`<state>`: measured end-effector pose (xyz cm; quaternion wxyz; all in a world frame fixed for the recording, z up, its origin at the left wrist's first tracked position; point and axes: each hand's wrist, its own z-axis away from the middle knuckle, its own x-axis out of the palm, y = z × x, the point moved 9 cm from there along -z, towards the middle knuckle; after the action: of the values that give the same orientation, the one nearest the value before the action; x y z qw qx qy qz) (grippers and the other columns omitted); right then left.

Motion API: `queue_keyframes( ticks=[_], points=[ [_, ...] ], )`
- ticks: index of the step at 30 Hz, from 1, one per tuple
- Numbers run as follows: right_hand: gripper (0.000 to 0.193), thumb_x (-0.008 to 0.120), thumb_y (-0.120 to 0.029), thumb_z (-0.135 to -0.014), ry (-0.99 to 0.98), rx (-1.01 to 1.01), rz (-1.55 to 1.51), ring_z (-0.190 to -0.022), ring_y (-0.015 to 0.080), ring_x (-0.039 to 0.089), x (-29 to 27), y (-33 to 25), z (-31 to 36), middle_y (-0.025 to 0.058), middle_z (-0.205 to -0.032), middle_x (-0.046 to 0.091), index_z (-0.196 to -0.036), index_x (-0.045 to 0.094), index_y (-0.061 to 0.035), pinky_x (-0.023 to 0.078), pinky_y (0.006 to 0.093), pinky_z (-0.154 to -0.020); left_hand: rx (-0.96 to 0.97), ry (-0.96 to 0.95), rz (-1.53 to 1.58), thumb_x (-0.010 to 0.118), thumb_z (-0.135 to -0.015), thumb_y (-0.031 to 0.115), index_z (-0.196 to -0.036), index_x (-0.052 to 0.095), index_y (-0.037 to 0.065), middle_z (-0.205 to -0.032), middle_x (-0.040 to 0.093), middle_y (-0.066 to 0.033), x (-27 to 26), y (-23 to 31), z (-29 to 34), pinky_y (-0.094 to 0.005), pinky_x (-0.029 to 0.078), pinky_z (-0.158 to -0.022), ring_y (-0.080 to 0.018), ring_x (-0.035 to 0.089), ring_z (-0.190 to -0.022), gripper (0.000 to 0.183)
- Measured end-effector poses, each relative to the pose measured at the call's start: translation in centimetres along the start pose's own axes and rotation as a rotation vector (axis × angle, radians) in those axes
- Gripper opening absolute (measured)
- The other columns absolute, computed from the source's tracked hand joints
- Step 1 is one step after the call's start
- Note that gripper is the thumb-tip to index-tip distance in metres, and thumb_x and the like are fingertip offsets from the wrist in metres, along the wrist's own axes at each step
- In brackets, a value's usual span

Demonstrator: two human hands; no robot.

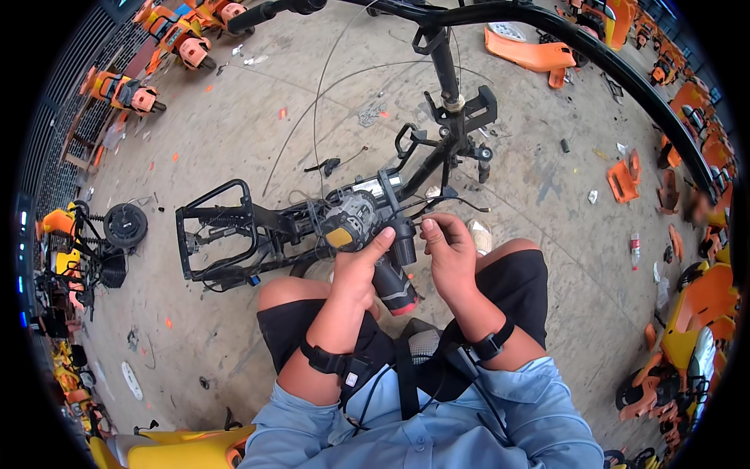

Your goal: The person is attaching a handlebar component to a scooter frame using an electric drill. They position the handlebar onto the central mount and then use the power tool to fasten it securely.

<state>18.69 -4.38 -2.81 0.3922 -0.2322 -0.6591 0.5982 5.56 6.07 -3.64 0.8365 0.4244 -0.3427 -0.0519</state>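
Note:
My left hand (361,270) is closed around a grey and black cordless drill (353,217) with a yellow cap and a red-tipped lower end. A ribbed black cylinder (403,244) sits beside the drill; I cannot tell whether it is joined to it. Just right of that cylinder, my right hand (451,254) has its fingers curled with thumb and forefinger together; anything pinched there is too small to make out. Under and beyond the drill lies a bare black scooter frame (273,227), with loose cables and its steering column (444,70) rising at the far side.
A black handlebar tube (625,59) arches across the upper right. Orange plastic panels (531,53) and scraps lie about the concrete floor. A partly stripped vehicle with a wheel (125,225) stands at left. Orange and yellow scooters (691,313) line both sides; a yellow body (183,449) is close behind me.

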Motion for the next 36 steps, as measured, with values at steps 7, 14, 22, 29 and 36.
queue_keyframes(
  ticks=[7, 14, 22, 29, 36],
  points=[
    [0.017, 0.068, -0.015, -0.099, 0.007, -0.026, 0.052, -0.078, 0.0043, 0.055, -1.0, -0.9, 1.3, -0.0015, -0.088, 0.064, -0.108, 0.067, -0.001, 0.044, 0.02, -0.068, 0.117, 0.04, -0.069, 0.079, -0.088, 0.007, -0.119, 0.063, 0.002, -0.108, 0.069, -0.0063, 0.9, -0.2, 1.4, -0.0327, 0.059, -0.078, -0.0154, 0.068, -0.092, 0.036],
    [0.014, 0.068, -0.012, -0.099, 0.021, -0.072, 0.029, -0.083, 0.0053, 0.056, -0.6, -1.3, 0.6, 0.0, -0.094, 0.064, -0.107, 0.067, -0.0005, 0.046, 0.0204, -0.074, 0.234, 0.069, -0.136, 0.08, -0.086, 0.005, -0.119, 0.064, 0.002, -0.108, 0.069, -0.0045, 1.1, 1.0, 1.4, -0.0289, 0.054, -0.086, -0.0136, 0.066, -0.096, 0.037],
    [0.013, 0.071, -0.009, -0.095, 0.007, -0.219, 0.171, -0.077, 0.0068, 0.057, -0.5, -1.7, 0.5, 0.0026, -0.095, 0.065, -0.105, 0.067, -0.0018, 0.047, 0.022, -0.067, 0.19, 0.047, -0.098, 0.08, -0.086, 0.006, -0.12, 0.062, 0.002, -0.107, 0.068, -0.0054, 1.4, 0.8, 1.2, -0.0286, 0.055, -0.083, -0.0144, 0.067, -0.094, 0.039],
    [0.013, 0.073, -0.008, -0.093, 0.023, -0.196, 0.155, -0.077, 0.0099, 0.06, -0.4, -1.8, 0.4, 0.005, -0.095, 0.066, -0.102, 0.068, -0.0011, 0.047, 0.0234, -0.066, 0.269, 0.055, -0.144, 0.08, -0.086, 0.006, -0.12, 0.061, 0.001, -0.108, 0.068, -0.0069, 1.4, 1.4, 1.3, -0.0283, 0.056, -0.082, -0.0142, 0.067, -0.094, 0.039],
    [0.011, 0.074, -0.007, -0.091, -0.001, -0.411, 0.402, -0.079, 0.0158, 0.063, 0.5, -4.9, 0.9, 0.0079, -0.096, 0.067, -0.101, 0.071, -0.0026, 0.048, 0.0262, -0.065, 0.25, 0.026, -0.177, 0.079, -0.087, 0.004, -0.124, 0.063, 0.002, -0.114, 0.067, -0.0054, 1.0, 0.8, 0.9, -0.0308, 0.052, -0.092, -0.015, 0.065, -0.103, 0.04]
  ],
)
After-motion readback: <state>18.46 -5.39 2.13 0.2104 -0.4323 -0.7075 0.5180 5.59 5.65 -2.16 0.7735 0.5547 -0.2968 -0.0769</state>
